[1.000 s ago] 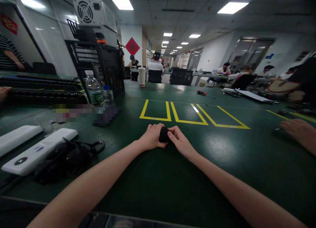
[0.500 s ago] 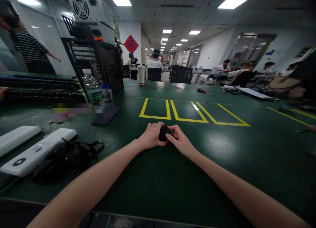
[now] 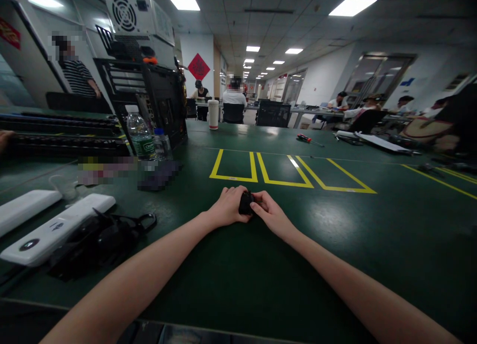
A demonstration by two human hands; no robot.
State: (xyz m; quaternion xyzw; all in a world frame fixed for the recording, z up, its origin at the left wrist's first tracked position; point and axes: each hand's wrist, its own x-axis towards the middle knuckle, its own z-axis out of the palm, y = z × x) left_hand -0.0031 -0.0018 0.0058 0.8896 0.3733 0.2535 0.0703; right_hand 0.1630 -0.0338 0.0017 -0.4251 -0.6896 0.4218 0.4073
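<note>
A small black object (image 3: 246, 203) is held between both hands just above or on the green table (image 3: 238, 264); its kind cannot be made out. My left hand (image 3: 229, 206) wraps around it from the left, thumb below and fingers over the top. From the right, my right hand (image 3: 269, 208) pinches its side between thumb and curled fingers. The hands hide part of the object. Beyond them lie yellow tape outlines (image 3: 285, 183) on the tabletop.
On the left are white elongated devices (image 3: 70, 224), a black strapped item (image 3: 108, 234), a water bottle (image 3: 139, 135) and an open computer case (image 3: 164, 95). Farther back stand a white cup (image 3: 213, 114) and a red-handled screwdriver (image 3: 305, 137). People sit at far desks.
My hands and the black object stay almost in place, with only a slight shift. A person in a striped top at the far left has moved rightward. A hand at the right edge is gone.
</note>
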